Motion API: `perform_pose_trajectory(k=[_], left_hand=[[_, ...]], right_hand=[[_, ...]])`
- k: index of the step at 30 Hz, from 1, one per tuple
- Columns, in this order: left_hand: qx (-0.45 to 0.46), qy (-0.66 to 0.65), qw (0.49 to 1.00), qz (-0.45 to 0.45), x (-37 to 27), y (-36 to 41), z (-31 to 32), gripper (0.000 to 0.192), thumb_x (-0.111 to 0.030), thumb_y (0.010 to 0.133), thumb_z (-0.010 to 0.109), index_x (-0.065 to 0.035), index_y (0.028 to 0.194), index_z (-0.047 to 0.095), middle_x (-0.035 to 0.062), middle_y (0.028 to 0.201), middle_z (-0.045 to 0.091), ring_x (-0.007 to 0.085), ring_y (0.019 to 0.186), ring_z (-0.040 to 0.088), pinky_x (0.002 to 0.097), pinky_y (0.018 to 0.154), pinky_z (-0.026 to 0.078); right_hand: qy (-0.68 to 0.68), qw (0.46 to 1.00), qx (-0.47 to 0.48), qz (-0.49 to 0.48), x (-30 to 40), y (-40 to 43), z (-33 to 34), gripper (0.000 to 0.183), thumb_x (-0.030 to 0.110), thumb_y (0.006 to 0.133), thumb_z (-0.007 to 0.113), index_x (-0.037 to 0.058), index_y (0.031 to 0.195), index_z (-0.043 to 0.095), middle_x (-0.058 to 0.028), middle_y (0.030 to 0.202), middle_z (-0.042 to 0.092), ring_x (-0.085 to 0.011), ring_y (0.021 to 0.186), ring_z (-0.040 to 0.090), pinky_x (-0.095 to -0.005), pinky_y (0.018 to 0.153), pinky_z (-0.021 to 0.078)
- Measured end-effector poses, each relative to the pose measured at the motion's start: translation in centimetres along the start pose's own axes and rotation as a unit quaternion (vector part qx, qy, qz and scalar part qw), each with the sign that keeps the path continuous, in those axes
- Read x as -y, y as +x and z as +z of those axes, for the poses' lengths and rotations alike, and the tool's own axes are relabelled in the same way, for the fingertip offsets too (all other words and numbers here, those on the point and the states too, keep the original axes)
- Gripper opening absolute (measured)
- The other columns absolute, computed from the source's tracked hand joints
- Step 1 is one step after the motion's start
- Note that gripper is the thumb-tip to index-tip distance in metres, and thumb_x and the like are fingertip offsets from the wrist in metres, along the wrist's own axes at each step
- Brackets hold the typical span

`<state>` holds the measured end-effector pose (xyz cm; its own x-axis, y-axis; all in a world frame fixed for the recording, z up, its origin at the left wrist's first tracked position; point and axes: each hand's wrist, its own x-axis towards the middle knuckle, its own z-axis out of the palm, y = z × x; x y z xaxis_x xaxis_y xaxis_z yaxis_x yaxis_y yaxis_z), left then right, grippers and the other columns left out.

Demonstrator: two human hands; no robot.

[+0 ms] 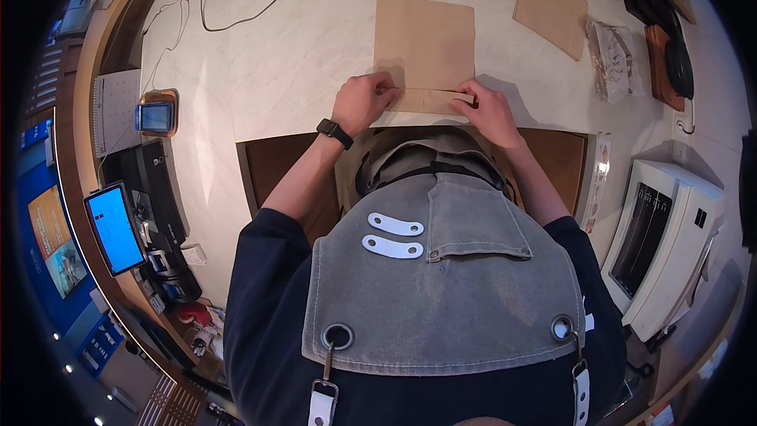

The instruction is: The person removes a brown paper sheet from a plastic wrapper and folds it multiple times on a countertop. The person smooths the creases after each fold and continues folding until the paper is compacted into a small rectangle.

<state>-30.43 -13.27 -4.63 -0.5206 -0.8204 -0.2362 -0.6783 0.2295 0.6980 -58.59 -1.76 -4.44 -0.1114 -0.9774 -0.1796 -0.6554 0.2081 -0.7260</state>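
Note:
A flat brown kraft paper piece [424, 41], possibly a paper bag, lies on the counter in front of me. Its near end forms a narrow folded strip [427, 101] with a short crease or slit by the middle. My left hand [365, 102] pinches the left end of that strip between thumb and fingers. At the right end, my right hand [488, 111] has thumb and forefinger on the strip, where a small gap shows under the raised flap. A black smartwatch [335, 132] sits on my left wrist.
Another brown paper piece [551, 10] lies at the back right, beside a clear plastic packet [615, 62]. A black cable [248, 22] loops at the back left. On the left stand a small device [155, 116] and a lit screen [115, 229]; a white appliance [659, 242] stands right.

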Motion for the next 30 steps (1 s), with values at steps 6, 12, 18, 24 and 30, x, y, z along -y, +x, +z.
perform_pose_trajectory(k=[6,12,18,24,30], left_hand=[[0.002,0.010,1.000,-0.023,0.0,0.1,-0.3,0.026,-0.032,0.095,0.081,-0.0064,0.099,0.080,0.0130,0.086,0.079,0.0296,0.078,0.075,0.0409,0.075,0.058],[-0.004,-0.031,0.999,-0.037,0.0,0.1,-0.7,0.024,-0.029,0.093,0.084,-0.0051,0.097,0.081,0.0109,0.082,0.079,0.0240,0.072,0.073,0.0378,0.071,0.056],[-0.009,-0.043,0.998,-0.044,0.2,0.0,-0.7,0.024,-0.027,0.092,0.085,-0.0037,0.096,0.081,0.0104,0.079,0.077,0.0220,0.070,0.071,0.0366,0.070,0.056],[-0.010,-0.043,0.998,-0.044,0.1,0.1,-0.8,0.024,-0.027,0.092,0.086,-0.0038,0.095,0.080,0.0094,0.078,0.076,0.0210,0.068,0.069,0.0364,0.069,0.055],[-0.018,-0.035,0.998,-0.046,0.0,0.1,-0.8,0.028,-0.029,0.090,0.088,-0.0028,0.093,0.079,0.0102,0.078,0.076,0.0223,0.069,0.070,0.0373,0.070,0.055]], right_hand=[[0.057,0.998,-0.028,0.032,-1.0,-0.6,-0.1,0.027,0.026,0.097,0.080,0.0048,0.113,0.079,-0.0174,0.102,0.081,-0.0341,0.092,0.079,-0.0403,0.083,0.0600],[0.055,0.996,-0.056,0.050,-2.1,-0.7,0.8,0.028,0.024,0.097,0.083,0.0014,0.113,0.079,-0.0139,0.096,0.082,-0.0189,0.082,0.076,-0.0330,0.078,0.0596],[0.075,0.989,-0.064,0.110,-1.9,-0.7,0.5,0.036,0.026,0.090,0.091,-0.0002,0.109,0.077,-0.0083,0.089,0.080,-0.0137,0.081,0.074,-0.0312,0.078,0.0595],[0.081,0.987,-0.062,0.127,-2.0,-0.7,0.1,0.041,0.028,0.087,0.092,-0.0010,0.109,0.073,-0.0128,0.092,0.081,-0.0205,0.084,0.078,-0.0347,0.079,0.0608],[0.083,0.985,-0.060,0.140,-2.0,-0.6,0.1,0.044,0.029,0.086,0.093,-0.0017,0.109,0.072,-0.0128,0.092,0.080,-0.0209,0.084,0.078,-0.0352,0.078,0.0608]])
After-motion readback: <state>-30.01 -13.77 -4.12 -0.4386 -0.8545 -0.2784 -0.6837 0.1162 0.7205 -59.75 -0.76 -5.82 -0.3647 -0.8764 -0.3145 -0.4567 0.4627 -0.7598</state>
